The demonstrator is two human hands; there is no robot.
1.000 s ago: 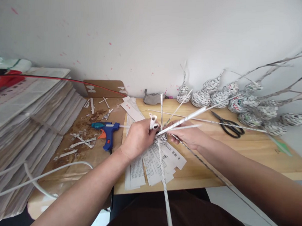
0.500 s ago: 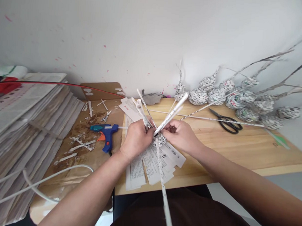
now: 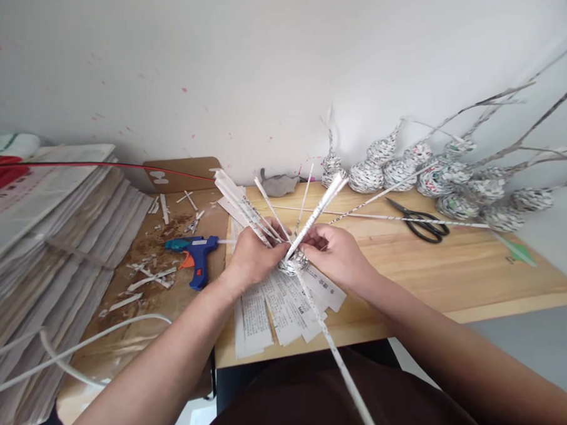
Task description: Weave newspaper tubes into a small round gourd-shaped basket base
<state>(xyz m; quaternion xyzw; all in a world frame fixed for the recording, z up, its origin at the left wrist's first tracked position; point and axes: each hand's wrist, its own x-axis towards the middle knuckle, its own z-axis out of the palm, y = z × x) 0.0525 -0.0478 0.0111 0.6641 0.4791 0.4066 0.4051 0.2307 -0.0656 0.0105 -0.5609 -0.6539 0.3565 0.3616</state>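
Observation:
A small woven newspaper piece (image 3: 289,265) sits between my hands, with several rolled paper strips standing up from it in a fan. My left hand (image 3: 258,255) is closed on its left side, around the base of the strips. On the right side my right hand (image 3: 331,249) pinches at the weave, its fingers curled. One long paper strip (image 3: 336,352) runs from the piece down over my lap to the lower right. Printed paper sheets (image 3: 255,321) lie beneath the piece.
A blue glue gun (image 3: 200,259) and paper scraps (image 3: 153,276) lie at the left, beside a tall newspaper stack (image 3: 70,241). Black scissors (image 3: 421,223) and woven gourd shapes (image 3: 366,177) are at the right. A white cable (image 3: 119,325) loops at the lower left.
The long strip's lower end has swung to the right. The upright strips at the left have spread and lean further left. The whole view has shifted slightly.

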